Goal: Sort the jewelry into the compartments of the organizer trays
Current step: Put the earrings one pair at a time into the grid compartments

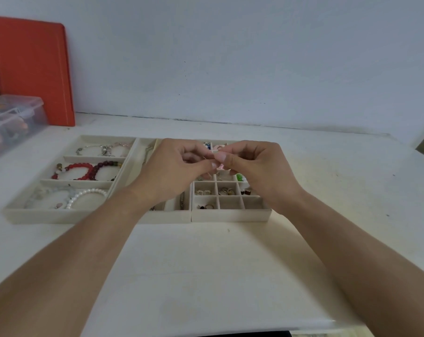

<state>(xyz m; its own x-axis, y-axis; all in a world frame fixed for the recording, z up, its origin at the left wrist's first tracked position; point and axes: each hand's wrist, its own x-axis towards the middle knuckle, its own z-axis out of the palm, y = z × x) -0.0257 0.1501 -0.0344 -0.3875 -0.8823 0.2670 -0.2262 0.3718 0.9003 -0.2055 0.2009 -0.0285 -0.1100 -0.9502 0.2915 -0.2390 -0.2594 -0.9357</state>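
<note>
Small pink earring (220, 165) pinched between the fingertips of both hands, held in the air above the grid tray (230, 215), over its middle rows; thin wire of the piece running from left fingertips to right thumb, pink part hanging just below the right thumb

Left hand (174, 166) curled, thumb and forefinger closed on the wire end, other fingers folded toward the palm. Right hand (257, 164) likewise curled, thumb and forefinger closed on the piece, remaining fingers bent under. Fingertips of the two hands almost touching

Three cream trays side by side on the white table (206, 276), edges touching. Left tray (48, 215) split into three long rows: far row with a thin silver bracelet (104, 150) with charms, middle row with a red bracelet (77, 171) beside a dark red one (106, 170), near row with a pale bracelet (48, 193) and a pearl bracelet (87, 197). Middle tray (167, 216) mostly hidden under the left wrist; a chain (147, 152) visible in a far lengthwise slot, contents of the rest hard to tell. Grid tray of small square cells, partly hidden by the hands: sparkly studs (203, 191) in one near cell, rings (226, 190) in the next, brown pieces (246, 191) beside that, more rings (206, 206) in the nearest left cell, a green item (240, 177) just under the right hand, blue and pink bits in the far cells

Clear plastic box (11, 122) at far left, orange board (33, 69) leaning on the wall behind it
</note>
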